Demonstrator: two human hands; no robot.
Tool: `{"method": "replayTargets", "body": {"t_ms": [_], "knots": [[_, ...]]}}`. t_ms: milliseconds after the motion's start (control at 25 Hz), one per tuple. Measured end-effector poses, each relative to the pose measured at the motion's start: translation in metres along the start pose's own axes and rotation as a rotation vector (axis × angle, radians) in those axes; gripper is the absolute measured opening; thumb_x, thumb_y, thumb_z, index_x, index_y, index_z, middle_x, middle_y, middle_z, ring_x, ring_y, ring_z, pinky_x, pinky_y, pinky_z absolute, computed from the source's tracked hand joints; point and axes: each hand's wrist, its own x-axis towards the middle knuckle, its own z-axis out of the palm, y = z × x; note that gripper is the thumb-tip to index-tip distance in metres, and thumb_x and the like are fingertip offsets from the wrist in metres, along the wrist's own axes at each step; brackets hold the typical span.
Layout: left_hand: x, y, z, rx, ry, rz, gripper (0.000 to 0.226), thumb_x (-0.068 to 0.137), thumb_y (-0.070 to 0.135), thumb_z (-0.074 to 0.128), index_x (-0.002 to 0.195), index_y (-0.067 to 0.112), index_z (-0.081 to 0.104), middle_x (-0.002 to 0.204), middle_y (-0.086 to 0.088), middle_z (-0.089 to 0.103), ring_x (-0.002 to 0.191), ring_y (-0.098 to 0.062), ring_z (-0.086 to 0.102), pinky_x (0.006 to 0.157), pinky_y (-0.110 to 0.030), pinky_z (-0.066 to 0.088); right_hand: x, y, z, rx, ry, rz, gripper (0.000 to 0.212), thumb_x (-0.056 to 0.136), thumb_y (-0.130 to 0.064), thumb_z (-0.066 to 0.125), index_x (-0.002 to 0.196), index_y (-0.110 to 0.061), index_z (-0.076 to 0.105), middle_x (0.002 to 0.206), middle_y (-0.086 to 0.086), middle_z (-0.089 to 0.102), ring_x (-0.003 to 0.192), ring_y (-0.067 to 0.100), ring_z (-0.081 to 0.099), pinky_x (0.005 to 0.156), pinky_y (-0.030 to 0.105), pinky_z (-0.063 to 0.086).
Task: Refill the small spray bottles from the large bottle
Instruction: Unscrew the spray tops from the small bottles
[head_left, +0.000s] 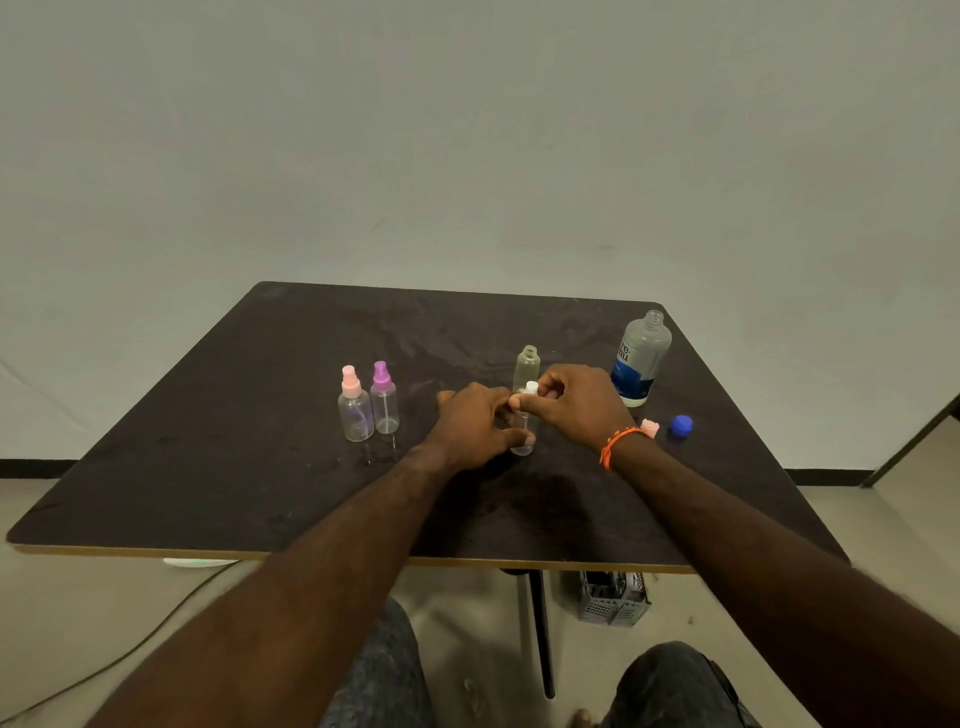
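Left hand (480, 423) clamps the small bottle (522, 434) left of the large bottle (640, 358); right hand (579, 402) pinches its white spray cap (530, 388) (apparently twisting): keep it upright.

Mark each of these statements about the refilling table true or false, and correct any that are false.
1. The large bottle stands with its cap off. True.
2. The blue cap is screwed onto the large bottle. False: it lies on the table, near the right wrist.
3. Both hands are on one small bottle with a white top: the left hand around its body, the right hand at its top. True.
4. The pink-topped bottle and the purple-topped bottle lie on their sides. False: both stand upright, side by side.
5. An open small bottle stands behind the hands. True.
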Motion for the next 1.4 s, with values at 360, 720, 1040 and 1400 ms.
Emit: {"method": "replayTargets", "body": {"t_ms": [360, 720, 1040, 1400], "knots": [[0.002, -0.001, 0.01, 0.0, 0.046, -0.024, 0.03, 0.084, 0.05, 0.082, 0.103, 0.029, 0.073, 0.095, 0.015, 0.074, 0.1, -0.007, 0.065, 0.097, -0.041, 0.027, 0.013, -0.021, -0.004, -0.272, -0.208, -0.029, 0.023, 0.09, -0.016, 0.068, 0.113, -0.013, 0.069, 0.111, 0.01, 0.07, 0.096, 0.023, 0.065, 0.082, 0.031, 0.054], [0.003, -0.004, 0.009, -0.014, 0.01, -0.024, 0.029, 0.085, 0.049, 0.08, 0.106, 0.031, 0.072, 0.095, 0.017, 0.073, 0.109, -0.01, 0.062, 0.095, -0.041, 0.023, 0.016, -0.034, -0.009, -0.322, -0.208, -0.032, 0.02, 0.092, -0.021, 0.069, 0.111, -0.015, 0.069, 0.113, 0.008, 0.069, 0.099, 0.022, 0.065, 0.083, 0.028, 0.05], [0.002, -0.006, 0.009, 0.007, 0.015, 0.011, 0.025, 0.085, 0.047, 0.078, 0.105, 0.034, 0.071, 0.098, 0.019, 0.074, 0.112, -0.011, 0.062, 0.1, -0.045, 0.031, 0.01, -0.033, -0.004, -0.216, -0.211, -0.107, 0.037, 0.084, -0.023, 0.073, 0.119, -0.016, 0.063, 0.116, 0.002, 0.065, 0.105, 0.019, 0.061, 0.089, 0.03, 0.051], [0.002, -0.006, 0.009, 0.01, 0.036, -0.02, 0.033, 0.082, 0.051, 0.08, 0.107, 0.031, 0.072, 0.099, 0.017, 0.074, 0.107, -0.009, 0.064, 0.099, -0.042, 0.031, 0.011, -0.032, -0.018, -0.29, -0.298, -0.116, 0.029, 0.087, -0.004, 0.065, 0.109, -0.021, 0.07, 0.119, 0.005, 0.068, 0.11, 0.021, 0.063, 0.094, 0.034, 0.053]]}}
